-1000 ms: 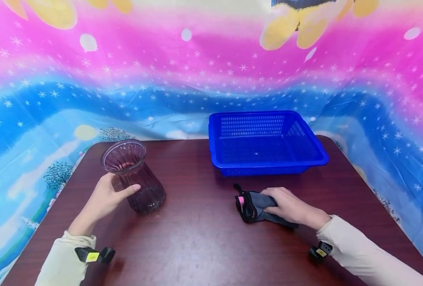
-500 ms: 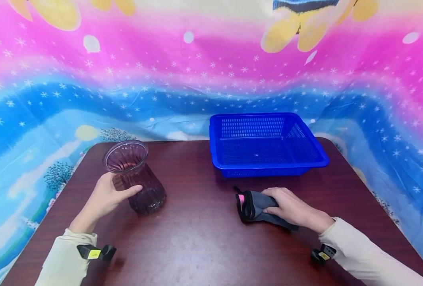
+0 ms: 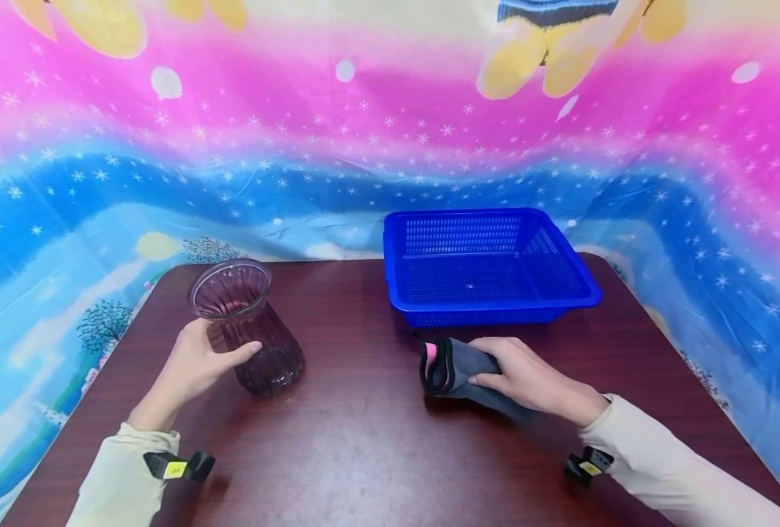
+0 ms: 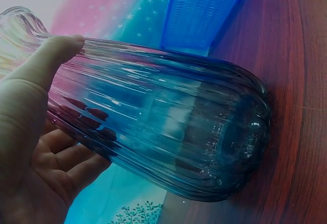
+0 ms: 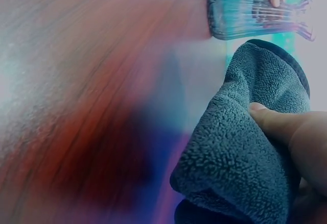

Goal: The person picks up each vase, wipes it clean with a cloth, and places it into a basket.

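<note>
A purple-tinted ribbed glass vase with a flared rim stands on the left part of the table. My left hand grips it around the narrow neck, thumb on the near side and fingers behind; in the left wrist view those fingers show past the glass of the vase. On the right, my right hand holds a folded grey towel with dark edging and a bit of pink at its fold. The right wrist view shows the thumb pressed into the fluffy towel, its other fingers mostly hidden.
A blue perforated plastic basket stands at the back right of the dark wood table, just beyond the towel. Behind the table hangs a colourful patterned cloth.
My right hand has shifted slightly left and up with the towel, which now looks lifted a little off the table. The left hand and the vase have stayed in place.
</note>
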`<action>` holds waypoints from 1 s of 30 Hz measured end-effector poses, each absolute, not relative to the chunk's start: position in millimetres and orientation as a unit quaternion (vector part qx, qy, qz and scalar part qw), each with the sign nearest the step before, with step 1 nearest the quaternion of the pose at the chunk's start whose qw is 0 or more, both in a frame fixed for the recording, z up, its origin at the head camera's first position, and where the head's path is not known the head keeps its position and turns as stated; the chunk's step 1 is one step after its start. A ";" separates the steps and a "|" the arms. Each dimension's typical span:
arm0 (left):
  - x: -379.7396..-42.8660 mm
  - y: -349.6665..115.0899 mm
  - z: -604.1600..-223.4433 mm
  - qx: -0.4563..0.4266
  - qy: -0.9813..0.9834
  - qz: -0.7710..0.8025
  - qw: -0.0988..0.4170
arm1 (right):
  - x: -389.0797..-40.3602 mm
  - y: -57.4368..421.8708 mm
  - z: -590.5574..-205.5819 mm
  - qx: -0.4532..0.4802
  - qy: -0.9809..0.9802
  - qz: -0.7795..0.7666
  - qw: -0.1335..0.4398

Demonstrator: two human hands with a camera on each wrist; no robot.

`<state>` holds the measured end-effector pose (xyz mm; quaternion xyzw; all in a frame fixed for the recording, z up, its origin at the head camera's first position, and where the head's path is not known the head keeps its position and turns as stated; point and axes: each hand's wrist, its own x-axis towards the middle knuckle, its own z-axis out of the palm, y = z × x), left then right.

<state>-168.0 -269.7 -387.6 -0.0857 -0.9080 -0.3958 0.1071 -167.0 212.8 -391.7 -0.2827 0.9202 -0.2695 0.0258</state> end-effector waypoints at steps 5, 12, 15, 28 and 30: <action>-167.5 -270.3 -387.4 -0.084 -0.908 -0.395 0.107 | -167.2 206.4 -388.6 -0.291 0.917 -0.274 0.006; -164.5 -272.1 -385.9 -0.079 -0.913 -0.388 0.099 | -167.8 195.3 -384.3 -0.304 0.911 -0.280 -0.005; -164.6 -272.4 -386.2 -0.080 -0.912 -0.389 0.100 | -168.6 191.3 -382.8 -0.306 0.909 -0.282 -0.004; -166.7 -269.7 -388.6 -0.090 -0.908 -0.395 0.107 | -167.7 178.8 -379.6 -0.304 0.905 -0.296 -0.012; -167.8 -269.5 -388.2 -0.094 -0.907 -0.396 0.107 | -167.7 176.7 -380.2 -0.304 0.905 -0.298 -0.015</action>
